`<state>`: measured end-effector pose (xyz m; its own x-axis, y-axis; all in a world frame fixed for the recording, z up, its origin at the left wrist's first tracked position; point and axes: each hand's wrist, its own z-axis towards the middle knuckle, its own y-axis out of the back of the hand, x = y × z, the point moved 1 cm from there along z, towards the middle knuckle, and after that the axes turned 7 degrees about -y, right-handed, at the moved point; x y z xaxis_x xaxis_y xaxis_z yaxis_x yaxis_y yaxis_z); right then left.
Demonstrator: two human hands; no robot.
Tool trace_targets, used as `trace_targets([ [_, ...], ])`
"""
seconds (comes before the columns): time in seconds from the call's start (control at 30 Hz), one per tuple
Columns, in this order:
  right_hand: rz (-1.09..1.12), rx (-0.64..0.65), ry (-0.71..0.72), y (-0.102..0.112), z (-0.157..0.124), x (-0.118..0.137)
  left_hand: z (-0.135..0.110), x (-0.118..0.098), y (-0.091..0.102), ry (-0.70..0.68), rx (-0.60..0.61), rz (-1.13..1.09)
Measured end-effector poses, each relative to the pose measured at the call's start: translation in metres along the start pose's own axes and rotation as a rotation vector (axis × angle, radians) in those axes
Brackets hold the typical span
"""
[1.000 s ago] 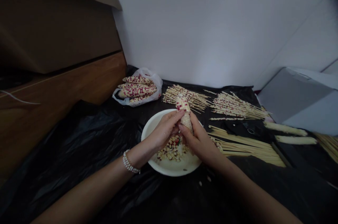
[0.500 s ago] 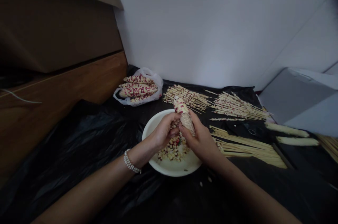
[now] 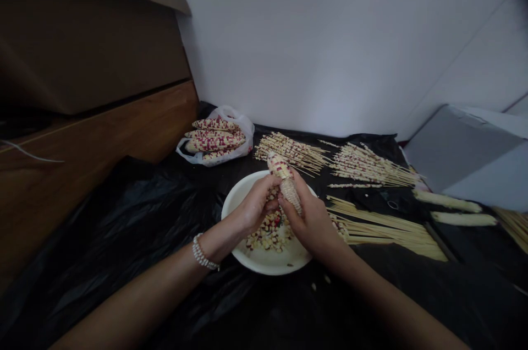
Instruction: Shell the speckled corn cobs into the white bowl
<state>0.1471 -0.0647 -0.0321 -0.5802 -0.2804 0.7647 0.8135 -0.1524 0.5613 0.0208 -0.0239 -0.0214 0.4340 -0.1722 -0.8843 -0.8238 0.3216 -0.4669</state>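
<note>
Both hands meet over a white bowl [image 3: 264,262] that holds loose red and yellow kernels [image 3: 268,229]. My right hand [image 3: 313,220] grips a corn cob [image 3: 284,176] by its stripped lower half, tip pointing up and away. My left hand [image 3: 253,208], with a bead bracelet on its wrist, has its fingers curled and its fingertips pressed against the cob's kernelled part. The cob's upper end still carries red and yellow kernels.
A white plastic bag of whole red-and-yellow cobs [image 3: 214,140] lies behind the bowl. Skewers threaded with kernels [image 3: 330,160] and bare bamboo sticks [image 3: 383,226] lie to the right on black plastic sheeting [image 3: 124,229]. Two stripped cobs [image 3: 449,202] rest by a grey box [image 3: 474,154]. Wooden furniture stands left.
The cob has tilted slightly left and lower, and my left fingers have shifted along it. More of the cob looks bare.
</note>
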Motion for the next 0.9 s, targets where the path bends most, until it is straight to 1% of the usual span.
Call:
trace_targets([
  [0.1,0.016,0.021,-0.001,-0.0002,0.0000,0.0010,0.0004,0.0012,0.0019,0.006,-0.008,0.007],
  [0.2,0.029,0.027,-0.008,0.0009,0.0003,0.0026,0.0007,0.0023,0.0032,0.004,0.012,-0.006],
  [0.43,0.022,-0.034,-0.026,0.0028,0.0013,0.0000,-0.0005,0.0015,0.0013,-0.039,0.056,-0.013],
  [0.5,0.019,-0.040,-0.016,0.0026,0.0011,-0.0001,-0.0006,0.0011,0.0012,-0.033,0.067,-0.031],
  [0.6,0.018,-0.037,-0.016,0.0023,0.0008,0.0008,-0.0003,0.0010,0.0006,-0.004,0.041,-0.056],
  [0.7,0.042,-0.023,-0.029,0.0027,0.0018,0.0007,0.0001,0.0007,-0.0016,-0.016,0.014,0.008],
  [0.8,0.081,-0.001,-0.043,0.0030,0.0033,-0.0015,0.0002,0.0008,-0.0034,-0.044,0.014,0.091],
  [0.9,0.074,0.003,-0.043,0.0018,0.0033,-0.0046,0.0001,0.0018,-0.0026,-0.056,0.007,0.116],
])
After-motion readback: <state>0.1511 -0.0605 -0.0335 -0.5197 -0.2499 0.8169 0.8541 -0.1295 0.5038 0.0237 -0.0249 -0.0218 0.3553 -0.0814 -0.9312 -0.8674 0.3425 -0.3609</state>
